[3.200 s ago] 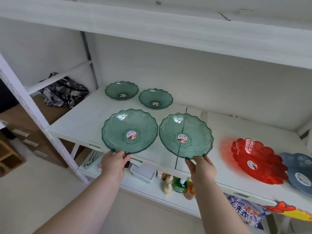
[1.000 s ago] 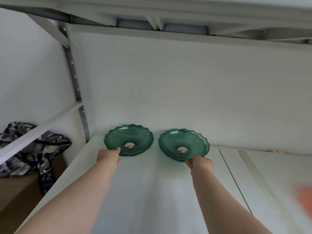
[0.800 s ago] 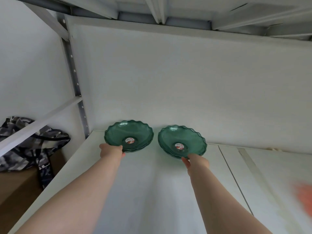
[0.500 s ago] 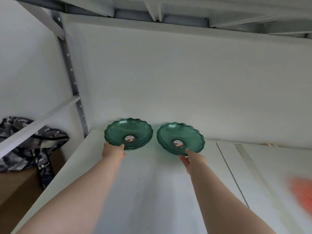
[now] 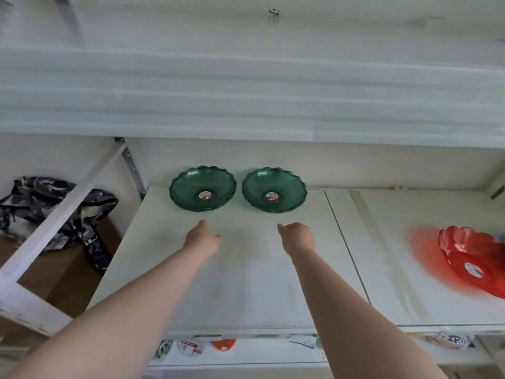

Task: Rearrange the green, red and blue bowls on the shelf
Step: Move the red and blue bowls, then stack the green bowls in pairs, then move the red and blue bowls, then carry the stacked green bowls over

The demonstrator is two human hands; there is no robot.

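Green bowls beyond outstretched hands

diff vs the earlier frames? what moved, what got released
Both hands let go: the left hand and right hand have pulled back toward the person and now hover empty in front of the two stacks. The left green scalloped bowl stack and the right green scalloped bowl stack, pushed to the back of the white shelf earlier, stayed there side by side. The red scalloped bowl remains at right.
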